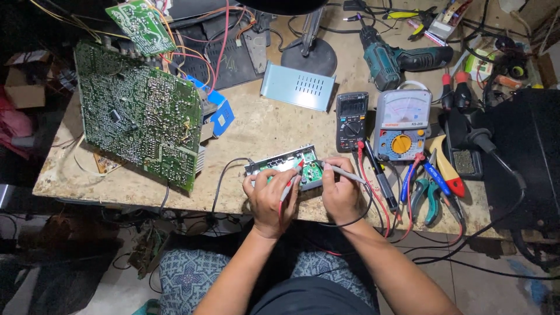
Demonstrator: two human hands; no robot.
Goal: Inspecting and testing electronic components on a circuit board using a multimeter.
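Patterned trousers point(192, 274) and both forearms fill the bottom of the view, reaching up to a small open electronics unit point(286, 167) at the near edge of the tabletop point(262, 125). This unit, a metal-cased box with its green board exposed, is the landmark here. The left hand point(267, 198) rests against its near side, fingers point(256, 182) curled closed around a red test probe point(290, 182) whose tip touches the board. The right hand point(341, 195) sits at the unit's right end, fingers pinched shut on a grey-black probe point(348, 172), tip also at the board.

Just right of the unit stand a digital multimeter point(352, 121) and an analog meter point(402, 123), red and black leads trailing toward them. Behind the unit lies a perforated metal cover point(298, 86); to its left leans a large green circuit board point(137, 114).

Judging by this, the casing is already off and probing is under way; whether any reading is taken cannot be told, and reassembly remains undone.
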